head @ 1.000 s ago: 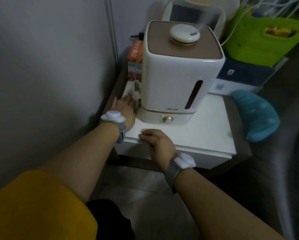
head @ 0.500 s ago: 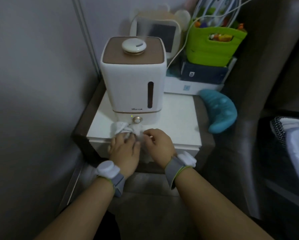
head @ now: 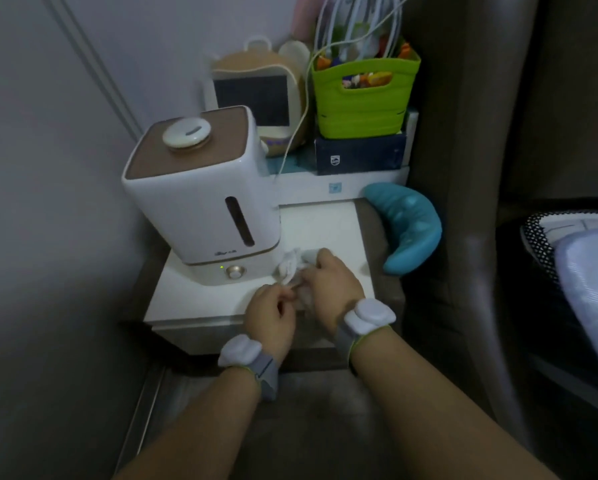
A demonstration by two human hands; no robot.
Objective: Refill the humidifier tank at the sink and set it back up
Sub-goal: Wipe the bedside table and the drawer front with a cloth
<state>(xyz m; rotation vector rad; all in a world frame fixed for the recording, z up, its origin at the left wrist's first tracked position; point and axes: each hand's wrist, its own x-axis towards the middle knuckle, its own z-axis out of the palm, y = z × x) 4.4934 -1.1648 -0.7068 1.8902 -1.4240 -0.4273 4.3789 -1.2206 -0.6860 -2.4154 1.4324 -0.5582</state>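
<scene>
Green basket [head: 360, 109] crammed with colourful oddments.

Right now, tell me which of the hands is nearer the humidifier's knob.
Left. The left hand sits just below and right of the knob, holding the white cloth. The right hand is farther right, also gripping the cloth.

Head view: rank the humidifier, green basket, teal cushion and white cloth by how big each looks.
1. humidifier, clearly largest.
2. green basket and teal cushion look close; the basket stands farther back, so no firm order.
3. white cloth, smallest, partly hidden by the hands.
</scene>
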